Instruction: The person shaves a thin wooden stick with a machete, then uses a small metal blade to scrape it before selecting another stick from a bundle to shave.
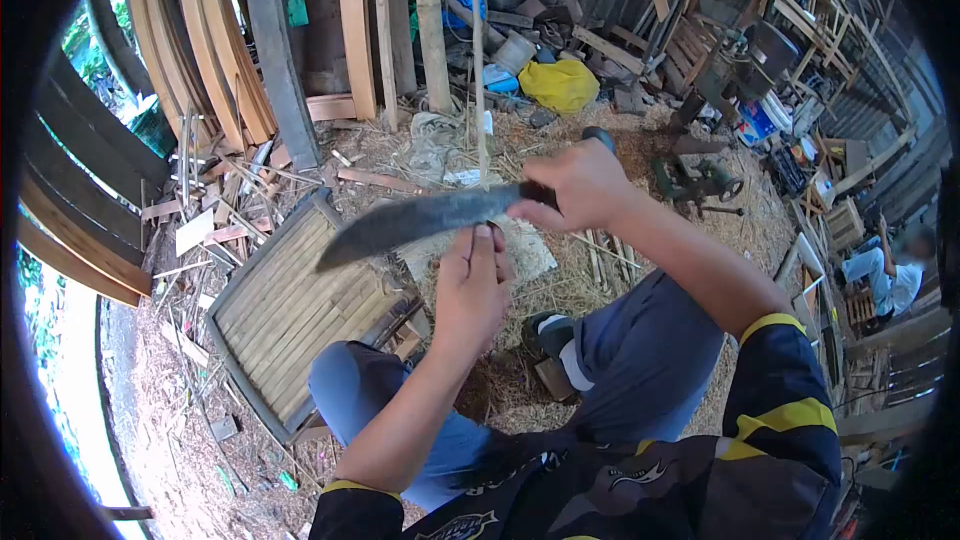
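Note:
My right hand (585,185) is closed around the dark handle of a machete (415,220). Its broad grey blade points left and lies across the view, just above my other hand. My left hand (472,285) is closed, with fingers pinched at the lower end of a long, thin wooden stick (479,70). That stick runs straight away from me, and the blade crosses it close to my fingertips. Part of the stick's lower end is hidden by the blade and my fingers.
A slatted panel (300,310) with a dark frame lies left of my knees. Shavings and offcuts cover the ground. Tall boards (355,30) lean at the back near a yellow sack (558,86). A metal vise-like tool (700,180) stands right; another person (895,265) sits far right.

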